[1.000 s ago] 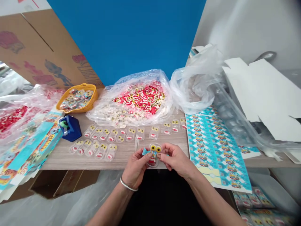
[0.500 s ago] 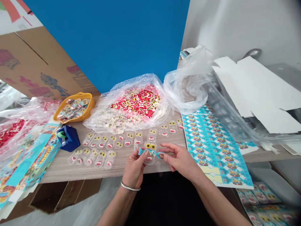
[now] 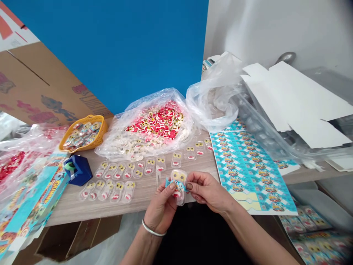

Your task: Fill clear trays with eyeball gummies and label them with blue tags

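Near the table's front edge, my left hand [image 3: 162, 209] is closed on a small clear plastic candy pack [image 3: 179, 175], its thumb pressing on the front. Two yellow eye-shaped candies and a red-and-white piece show inside the pack. A blue printed label [image 3: 180, 186] lies across its middle, curving round at the sides. My right hand [image 3: 206, 191] pinches the label's right end at the pack's edge. Behind and left of my hands, more clear packs [image 3: 117, 191] lie in rows on the table [image 3: 66, 206]. The sheet of blue labels [image 3: 248, 173] lies to the right, with several bare yellow strips.
An open plastic bag of loose candies [image 3: 157, 125] sits at the back. On the left are a yellow basket [image 3: 103, 130] of labelled packs, a blue tape dispenser [image 3: 82, 171] and a printed carton [image 3: 46, 198]. White cardboard [image 3: 292, 99] and clear plastic [image 3: 215, 103] lie at right.
The pack has come up off the table into my left hand. The label's ends, stretched out sideways before, now bend round the pack's sides. The view has shifted slightly.
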A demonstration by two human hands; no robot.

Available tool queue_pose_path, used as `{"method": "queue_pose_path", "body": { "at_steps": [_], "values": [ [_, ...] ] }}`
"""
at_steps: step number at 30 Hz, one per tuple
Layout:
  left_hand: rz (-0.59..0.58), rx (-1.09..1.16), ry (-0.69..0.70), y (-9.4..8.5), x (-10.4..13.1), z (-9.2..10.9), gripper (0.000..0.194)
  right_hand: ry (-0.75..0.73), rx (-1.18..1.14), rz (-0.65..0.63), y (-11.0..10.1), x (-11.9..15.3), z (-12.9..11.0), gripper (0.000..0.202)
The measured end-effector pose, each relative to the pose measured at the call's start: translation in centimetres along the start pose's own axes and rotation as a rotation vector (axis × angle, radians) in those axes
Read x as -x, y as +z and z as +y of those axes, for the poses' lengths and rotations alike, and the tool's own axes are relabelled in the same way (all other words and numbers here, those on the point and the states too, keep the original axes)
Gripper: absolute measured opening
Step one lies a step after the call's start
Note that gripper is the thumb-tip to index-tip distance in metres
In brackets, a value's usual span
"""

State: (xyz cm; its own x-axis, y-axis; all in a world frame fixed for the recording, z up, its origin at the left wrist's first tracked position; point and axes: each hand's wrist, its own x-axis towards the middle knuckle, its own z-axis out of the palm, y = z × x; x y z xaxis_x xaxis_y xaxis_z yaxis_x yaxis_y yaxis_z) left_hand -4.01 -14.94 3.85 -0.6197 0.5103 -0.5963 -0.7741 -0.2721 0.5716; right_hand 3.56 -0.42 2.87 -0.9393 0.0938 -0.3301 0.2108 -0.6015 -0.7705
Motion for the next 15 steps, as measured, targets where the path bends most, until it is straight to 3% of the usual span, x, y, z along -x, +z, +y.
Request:
{"method": "queue_pose_path", "body": {
  "at_steps": [8, 15],
  "values": [
    [-0.121, -0.039, -0.116, 1.3, 0.9, -0.2, 0.027, -0.059, -0.127, -0.060, -0.2, -0.5, 1.7, 0.045],
    [-0.087, 0.001, -0.135, 0.8, 0.3, -1.3, 0.028, 0.026, -0.190, -0.127, -1.0, -2.0, 3.1, 0.049]
  ]
}}
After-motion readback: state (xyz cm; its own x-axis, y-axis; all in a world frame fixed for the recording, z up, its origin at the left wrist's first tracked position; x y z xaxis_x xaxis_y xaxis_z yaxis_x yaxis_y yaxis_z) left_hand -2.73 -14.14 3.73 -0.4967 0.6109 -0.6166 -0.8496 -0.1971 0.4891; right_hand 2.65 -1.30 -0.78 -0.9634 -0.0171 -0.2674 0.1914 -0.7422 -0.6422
